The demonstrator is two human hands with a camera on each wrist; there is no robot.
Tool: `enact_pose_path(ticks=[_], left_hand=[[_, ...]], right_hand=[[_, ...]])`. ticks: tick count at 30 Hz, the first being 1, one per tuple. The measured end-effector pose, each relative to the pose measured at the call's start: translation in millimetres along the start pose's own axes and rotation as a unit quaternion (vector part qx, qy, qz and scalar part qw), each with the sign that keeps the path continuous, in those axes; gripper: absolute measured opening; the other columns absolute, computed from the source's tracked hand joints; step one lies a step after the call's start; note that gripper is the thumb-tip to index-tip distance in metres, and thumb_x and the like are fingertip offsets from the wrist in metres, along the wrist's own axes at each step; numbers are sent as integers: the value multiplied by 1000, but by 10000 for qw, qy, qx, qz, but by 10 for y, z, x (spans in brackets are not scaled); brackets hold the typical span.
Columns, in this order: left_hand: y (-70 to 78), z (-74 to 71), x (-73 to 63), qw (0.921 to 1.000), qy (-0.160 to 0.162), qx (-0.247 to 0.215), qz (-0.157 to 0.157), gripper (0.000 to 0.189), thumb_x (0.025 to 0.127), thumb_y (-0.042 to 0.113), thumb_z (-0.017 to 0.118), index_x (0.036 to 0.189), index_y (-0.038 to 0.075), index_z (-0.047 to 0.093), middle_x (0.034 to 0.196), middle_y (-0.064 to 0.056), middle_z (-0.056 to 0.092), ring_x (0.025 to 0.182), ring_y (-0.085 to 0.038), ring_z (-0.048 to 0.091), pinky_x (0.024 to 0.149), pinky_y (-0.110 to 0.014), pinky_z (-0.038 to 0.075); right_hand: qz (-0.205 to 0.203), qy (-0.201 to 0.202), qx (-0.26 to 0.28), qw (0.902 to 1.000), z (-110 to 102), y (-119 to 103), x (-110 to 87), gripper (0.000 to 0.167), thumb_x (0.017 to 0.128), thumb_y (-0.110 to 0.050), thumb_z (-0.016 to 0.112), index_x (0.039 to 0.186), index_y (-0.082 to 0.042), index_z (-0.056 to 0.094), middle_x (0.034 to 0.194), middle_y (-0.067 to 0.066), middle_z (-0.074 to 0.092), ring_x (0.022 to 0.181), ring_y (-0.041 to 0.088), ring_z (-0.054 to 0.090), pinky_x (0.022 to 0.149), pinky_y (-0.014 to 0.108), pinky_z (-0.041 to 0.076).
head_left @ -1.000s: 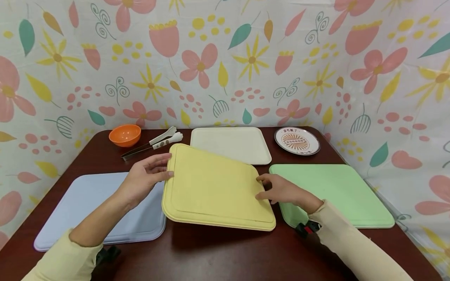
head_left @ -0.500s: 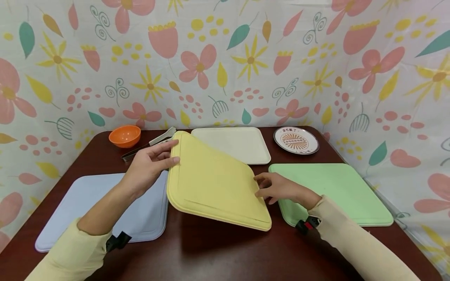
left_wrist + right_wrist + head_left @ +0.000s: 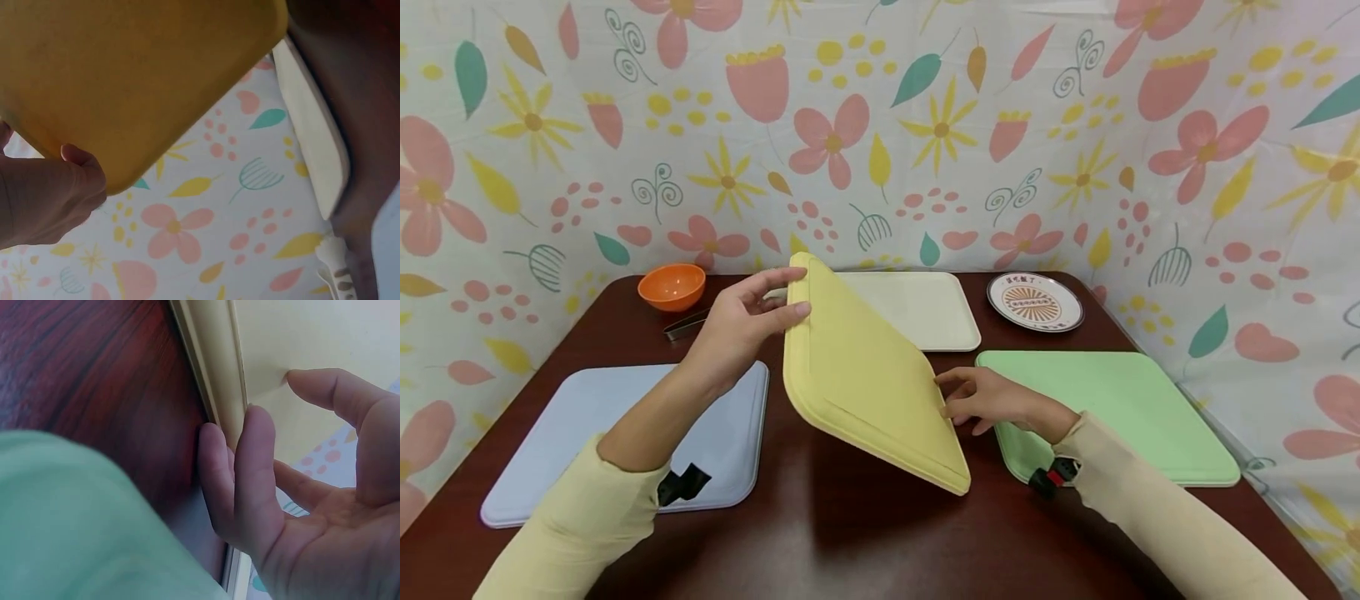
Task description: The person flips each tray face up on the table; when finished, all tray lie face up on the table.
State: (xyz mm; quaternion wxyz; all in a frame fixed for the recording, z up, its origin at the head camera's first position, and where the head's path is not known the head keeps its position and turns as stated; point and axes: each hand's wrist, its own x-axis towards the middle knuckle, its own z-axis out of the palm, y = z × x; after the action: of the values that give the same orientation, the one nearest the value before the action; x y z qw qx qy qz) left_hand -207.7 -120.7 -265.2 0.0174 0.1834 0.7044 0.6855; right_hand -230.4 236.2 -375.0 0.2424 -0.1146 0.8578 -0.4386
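A yellow tray (image 3: 868, 367) is held up at a slant over the middle of the table, its left side much higher than its right. My left hand (image 3: 741, 321) grips the raised left edge near the far corner, thumb on the face towards me. In the left wrist view that hand (image 3: 53, 197) wraps the tray's corner. At the lower right edge, my right hand (image 3: 988, 396) holds the rim between thumb and fingers. The right wrist view has the thumb (image 3: 319, 384) against one face and fingers (image 3: 253, 456) at the rim.
A blue tray (image 3: 625, 442) lies at left, a green tray (image 3: 1112, 408) at right. Behind are a white tray (image 3: 917, 308), an orange bowl (image 3: 672, 287), partly hidden tongs (image 3: 683, 326) and a patterned plate (image 3: 1036, 302). A flowered cloth (image 3: 880, 125) hangs behind the table.
My left hand has risen and moved right, tipping the yellow tray steeper and covering most of the tongs. The right hand has shifted slightly left with its edge.
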Motion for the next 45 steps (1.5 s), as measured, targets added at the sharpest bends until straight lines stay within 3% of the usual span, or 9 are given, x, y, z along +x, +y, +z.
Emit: enact_pose_path(ticks=[7, 13, 18, 24, 32, 40, 45], left_hand=[[93, 105, 78, 9996, 229, -45, 186, 48, 93, 14, 66, 139, 4, 55, 130, -5, 53, 100, -19, 58, 85, -25, 47], [192, 268, 150, 9992, 166, 37, 361, 47, 92, 16, 68, 136, 5, 57, 133, -3, 54, 100, -19, 58, 85, -25, 48], [275, 418, 206, 9983, 154, 39, 557, 45, 91, 18, 69, 133, 7, 59, 140, 3, 51, 92, -18, 59, 76, -28, 42], [339, 527, 247, 9971, 299, 101, 696, 42, 90, 20, 71, 129, 9, 62, 134, 1, 55, 89, -19, 61, 75, -29, 42], [396, 626, 290, 9964, 270, 73, 795, 40, 90, 19, 71, 128, 9, 63, 126, -4, 54, 90, -21, 64, 80, -32, 42], [450, 725, 348, 9963, 236, 54, 829, 39, 89, 22, 72, 126, 11, 64, 124, -4, 55, 90, -22, 63, 78, -31, 42], [468, 801, 396, 9954, 245, -83, 919, 38, 89, 20, 73, 124, 8, 65, 121, -4, 56, 91, -21, 66, 84, -31, 46]], right_hand=[[-71, -70, 85, 9999, 52, -48, 13, 59, 91, -20, 69, 144, -4, 47, 109, 15, 65, 88, 26, 66, 63, 38, 57], [-105, -47, 82, 9999, 35, -13, 18, 53, 94, -19, 68, 140, 0, 51, 111, 13, 68, 87, 23, 66, 63, 37, 56], [-124, -85, 55, 9999, 47, 6, 39, 52, 93, -20, 69, 137, 3, 51, 116, 12, 69, 85, 22, 67, 61, 37, 56], [-192, -96, -18, 9998, 82, 24, 59, 50, 93, -20, 70, 134, 3, 54, 118, 12, 69, 82, 22, 68, 59, 36, 55], [-181, -22, -34, 9998, 125, 4, 63, 46, 93, -19, 70, 131, 4, 56, 111, 8, 72, 76, 20, 67, 57, 34, 54], [-236, 153, -382, 9989, 181, -17, 92, 46, 90, -24, 73, 126, 2, 60, 94, 4, 72, 72, 20, 67, 57, 34, 54], [-150, 313, -367, 9987, 222, -7, 110, 44, 89, -26, 75, 122, 0, 62, 89, 3, 69, 69, 17, 63, 55, 33, 54]])
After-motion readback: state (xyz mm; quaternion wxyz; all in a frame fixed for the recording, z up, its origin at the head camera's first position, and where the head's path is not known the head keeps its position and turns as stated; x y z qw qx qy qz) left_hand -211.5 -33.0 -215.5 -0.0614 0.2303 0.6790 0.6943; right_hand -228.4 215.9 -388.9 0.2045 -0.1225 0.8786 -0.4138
